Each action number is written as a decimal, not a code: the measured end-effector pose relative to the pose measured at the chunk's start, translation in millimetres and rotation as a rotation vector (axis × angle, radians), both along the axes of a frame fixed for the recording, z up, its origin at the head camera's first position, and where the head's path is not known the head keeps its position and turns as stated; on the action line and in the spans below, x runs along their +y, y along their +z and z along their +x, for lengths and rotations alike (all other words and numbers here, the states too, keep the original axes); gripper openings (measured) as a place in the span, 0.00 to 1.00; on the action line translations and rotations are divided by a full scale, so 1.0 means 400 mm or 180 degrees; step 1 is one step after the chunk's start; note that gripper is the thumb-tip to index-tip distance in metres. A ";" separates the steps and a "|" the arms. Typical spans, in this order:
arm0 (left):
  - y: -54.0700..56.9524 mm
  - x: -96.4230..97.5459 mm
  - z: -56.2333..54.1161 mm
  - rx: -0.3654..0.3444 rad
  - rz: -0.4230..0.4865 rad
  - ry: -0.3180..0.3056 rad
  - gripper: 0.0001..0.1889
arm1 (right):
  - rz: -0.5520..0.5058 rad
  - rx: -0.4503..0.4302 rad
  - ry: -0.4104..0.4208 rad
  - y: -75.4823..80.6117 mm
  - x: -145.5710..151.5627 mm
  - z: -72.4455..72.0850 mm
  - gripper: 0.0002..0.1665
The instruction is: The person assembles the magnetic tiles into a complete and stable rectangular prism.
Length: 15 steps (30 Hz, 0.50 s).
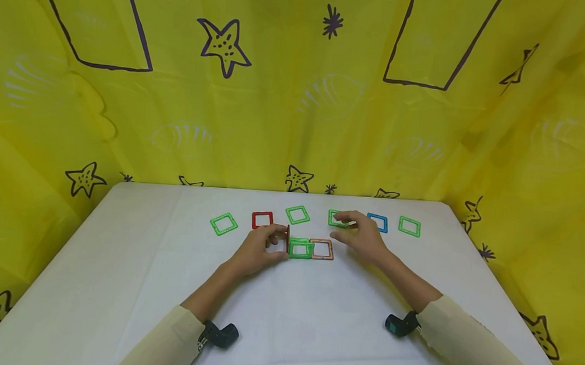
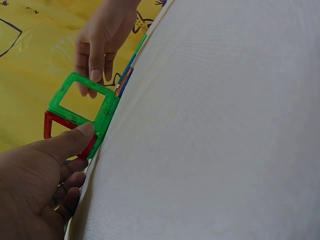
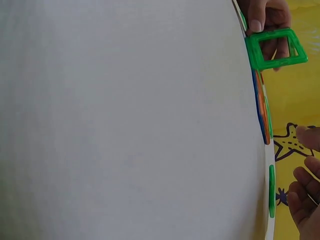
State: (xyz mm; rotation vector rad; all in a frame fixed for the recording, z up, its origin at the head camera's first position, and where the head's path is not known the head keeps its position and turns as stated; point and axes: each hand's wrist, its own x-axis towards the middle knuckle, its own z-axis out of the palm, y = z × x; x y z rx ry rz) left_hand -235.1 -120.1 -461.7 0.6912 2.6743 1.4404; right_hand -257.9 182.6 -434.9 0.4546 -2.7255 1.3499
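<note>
My left hand (image 1: 258, 248) grips a red square magnetic tile (image 2: 62, 121) that stands on edge, thumb pressed near its corner. Against it, at the right, are green square tiles (image 1: 300, 257), one flat on the table and one standing upright. An orange square tile (image 1: 322, 257) lies flat, edge to edge with the green base. Beyond the orange tile hovers my right hand (image 1: 362, 237), fingers loosely bent and apart, holding nothing. In the head view it overlaps a green tile (image 1: 329, 217) lying behind it.
Along the back of the white table (image 1: 289, 316) lie a green tile (image 1: 220, 217), a red tile (image 1: 262, 212), another green tile (image 1: 295, 208), a blue tile (image 1: 386, 224) and a green one (image 1: 409, 233) at right. A yellow curtain (image 1: 276, 120) hangs behind and at both sides.
</note>
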 end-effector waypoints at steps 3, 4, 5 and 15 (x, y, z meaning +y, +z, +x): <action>0.001 -0.001 0.000 -0.0003 0.0021 -0.0011 0.31 | 0.0060 -0.0029 -0.0039 0.000 0.011 -0.014 0.28; 0.001 -0.002 0.000 0.0005 0.0024 -0.0013 0.31 | 0.0083 -0.0036 -0.0053 0.000 0.014 -0.018 0.29; 0.001 -0.002 0.000 0.0008 0.0030 -0.0020 0.31 | 0.0115 -0.0039 -0.0071 -0.001 0.017 -0.023 0.29; 0.003 -0.001 0.003 0.0031 -0.0001 -0.0023 0.30 | 0.0286 -0.0052 -0.0190 -0.011 0.039 -0.051 0.33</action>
